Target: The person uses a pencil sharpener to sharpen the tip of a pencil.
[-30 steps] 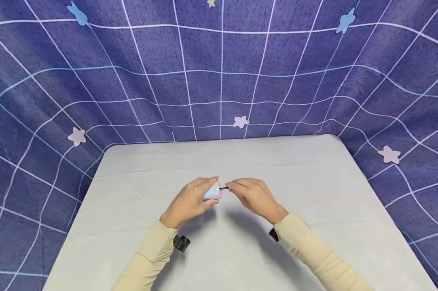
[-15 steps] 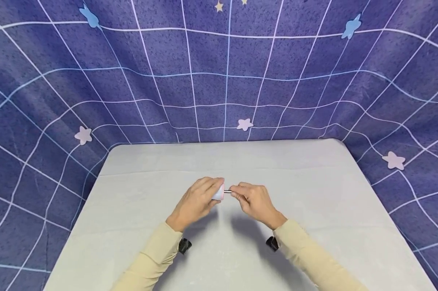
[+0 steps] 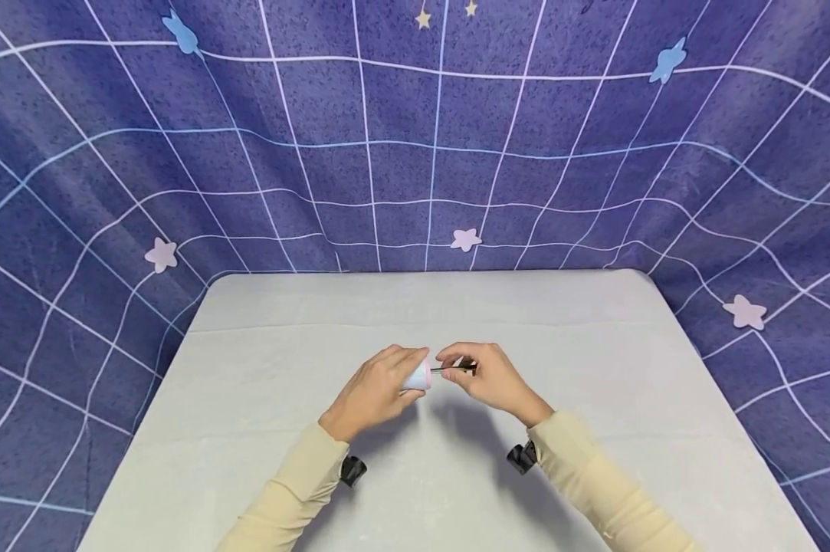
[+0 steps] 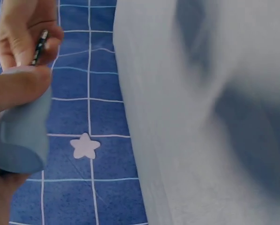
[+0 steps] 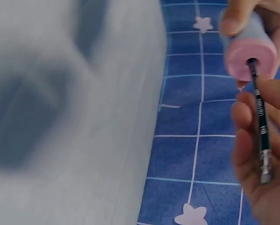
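My left hand grips a light blue pencil sharpener with a pink front, holding it on its side above the table. In the right wrist view the round hole in the sharpener's pink face takes in the tip of a dark pencil with light lettering and a silvery end. My right hand pinches the pencil between thumb and fingers, close to the hole. From the left wrist, the sharpener's blue body shows, with the pencil jutting out beyond it.
A table with a pale cloth lies under both hands. Behind and beside it hangs a blue curtain with a grid of lines and stars. A small black camera sits at the left wrist, another at the right.
The right hand's fingers have shifted round the pencil, so more of its dark shaft shows beneath the palm. The left hand keeps its hold on the sharpener. The head view has moved slightly.
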Motion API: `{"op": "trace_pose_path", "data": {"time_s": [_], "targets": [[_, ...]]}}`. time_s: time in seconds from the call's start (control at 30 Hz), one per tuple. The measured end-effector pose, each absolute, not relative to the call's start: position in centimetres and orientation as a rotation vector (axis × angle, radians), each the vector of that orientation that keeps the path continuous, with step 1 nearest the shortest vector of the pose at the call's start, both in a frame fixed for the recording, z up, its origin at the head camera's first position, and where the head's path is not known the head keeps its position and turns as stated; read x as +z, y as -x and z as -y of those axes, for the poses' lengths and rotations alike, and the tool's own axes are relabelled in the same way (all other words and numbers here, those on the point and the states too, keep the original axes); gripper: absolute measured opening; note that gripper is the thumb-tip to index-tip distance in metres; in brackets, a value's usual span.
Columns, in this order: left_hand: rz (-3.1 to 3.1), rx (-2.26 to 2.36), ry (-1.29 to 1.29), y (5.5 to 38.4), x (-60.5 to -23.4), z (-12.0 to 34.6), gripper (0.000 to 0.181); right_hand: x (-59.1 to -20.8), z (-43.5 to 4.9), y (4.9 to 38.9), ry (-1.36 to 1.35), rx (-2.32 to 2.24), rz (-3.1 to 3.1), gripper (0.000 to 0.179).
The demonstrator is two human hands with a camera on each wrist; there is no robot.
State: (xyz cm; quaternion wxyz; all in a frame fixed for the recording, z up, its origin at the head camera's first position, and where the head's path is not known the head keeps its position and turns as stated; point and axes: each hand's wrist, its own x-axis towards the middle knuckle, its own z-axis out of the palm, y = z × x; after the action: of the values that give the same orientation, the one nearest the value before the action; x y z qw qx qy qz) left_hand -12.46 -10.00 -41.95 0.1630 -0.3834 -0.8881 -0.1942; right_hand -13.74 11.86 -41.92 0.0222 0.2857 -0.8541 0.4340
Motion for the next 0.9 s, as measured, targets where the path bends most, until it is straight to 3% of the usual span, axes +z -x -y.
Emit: {"op": "trace_pose_path", "data": {"time_s": [0.27, 0.4, 0.5, 0.6, 0.73, 0.9], "targets": [[2.821, -1.076, 0.961, 13.1, -41.0, 10.6, 0.058, -43.4, -11.7, 13.8, -1.163, 0.953, 2.221, 0.025], [2.863, -1.290, 0.863, 13.3, -40.9, 10.8, 0.059, -43.8, -11.6, 13.8, -1.157, 0.623, 2.088, 0.017], [2.793, -1.198, 0.915, 13.2, -41.0, 10.8, 0.059, -44.0, -11.4, 13.8, -1.132, 0.482, 2.014, 0.010], [2.587, -0.930, 1.066, 13.0, -41.3, 10.5, 0.059, -43.9, -11.3, 13.7, -1.103, 0.436, 2.003, 0.023], [2.221, -0.535, 1.163, 13.2, -42.1, 10.1, 0.049, -42.7, -11.0, 13.3, -1.104, 0.599, 2.225, 0.021], [1.897, -0.280, 1.147, 13.2, -43.0, 10.1, 0.026, -40.0, -10.7, 13.4, -1.007, 1.384, 2.741, 0.016]]}}
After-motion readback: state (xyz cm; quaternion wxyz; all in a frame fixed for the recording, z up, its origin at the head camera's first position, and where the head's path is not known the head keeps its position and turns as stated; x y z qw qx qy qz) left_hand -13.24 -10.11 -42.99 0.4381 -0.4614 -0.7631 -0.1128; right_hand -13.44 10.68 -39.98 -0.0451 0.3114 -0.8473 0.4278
